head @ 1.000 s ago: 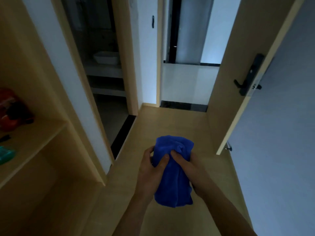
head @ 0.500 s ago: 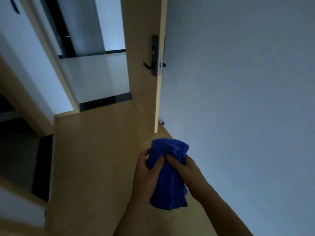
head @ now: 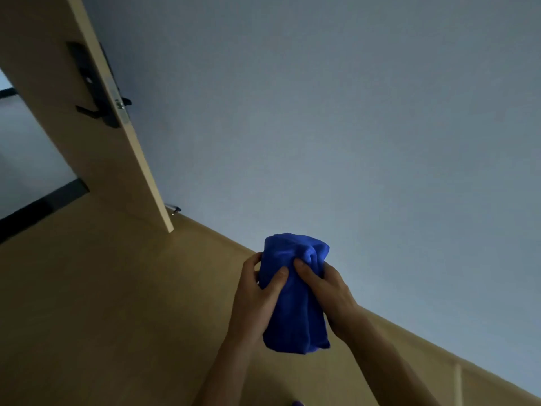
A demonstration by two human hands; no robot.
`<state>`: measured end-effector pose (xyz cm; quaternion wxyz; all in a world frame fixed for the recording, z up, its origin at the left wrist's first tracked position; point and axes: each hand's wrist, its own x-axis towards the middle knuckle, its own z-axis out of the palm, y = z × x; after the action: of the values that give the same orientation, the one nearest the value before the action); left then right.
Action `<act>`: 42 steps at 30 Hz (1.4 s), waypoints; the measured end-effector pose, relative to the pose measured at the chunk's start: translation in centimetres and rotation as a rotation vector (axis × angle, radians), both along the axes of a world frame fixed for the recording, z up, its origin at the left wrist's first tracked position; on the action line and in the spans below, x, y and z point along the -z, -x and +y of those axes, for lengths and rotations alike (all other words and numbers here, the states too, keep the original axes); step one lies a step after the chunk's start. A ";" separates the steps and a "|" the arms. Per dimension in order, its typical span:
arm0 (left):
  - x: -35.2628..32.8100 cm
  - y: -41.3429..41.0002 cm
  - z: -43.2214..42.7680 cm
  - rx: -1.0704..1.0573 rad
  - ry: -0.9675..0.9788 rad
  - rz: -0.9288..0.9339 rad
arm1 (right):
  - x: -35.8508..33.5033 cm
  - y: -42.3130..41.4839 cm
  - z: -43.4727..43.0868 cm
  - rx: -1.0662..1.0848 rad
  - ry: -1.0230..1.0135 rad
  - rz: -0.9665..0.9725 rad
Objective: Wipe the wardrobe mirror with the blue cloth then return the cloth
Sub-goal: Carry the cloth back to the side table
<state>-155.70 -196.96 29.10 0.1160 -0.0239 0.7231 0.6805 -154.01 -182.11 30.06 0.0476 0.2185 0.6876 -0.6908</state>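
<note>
Blue cloth (head: 295, 303) bunched upright above floor (head: 117, 303); left hand (head: 257, 303) and right hand (head: 328, 291) both still gripping it. View swung from shelves to bare wall (head: 351, 112). Mirror unseen, wiping likely not begun.

I count two hands, a left hand (head: 254, 303) and a right hand (head: 329, 291), one blue cloth (head: 295, 315) between their fingers, and, up-left of the fingers, one door (head: 102, 165), one black handle (head: 96, 92) and one doorstop (head: 173, 208).
</note>
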 end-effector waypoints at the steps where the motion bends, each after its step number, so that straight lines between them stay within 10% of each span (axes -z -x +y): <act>1: 0.1 -0.2 0.8 0.032 0.001 0.002 | 0.1 -0.7 0.8 0.032 0.006 0.003; 42: -1.0 -33.5 49.2 1.267 -0.040 -0.022 | -0.9 -46.7 36.9 1.222 -0.042 0.129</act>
<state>-122.21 -147.78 30.09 0.5043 0.4037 0.5830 0.4928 -107.27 -145.22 30.96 -0.4030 0.5318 0.4529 -0.5913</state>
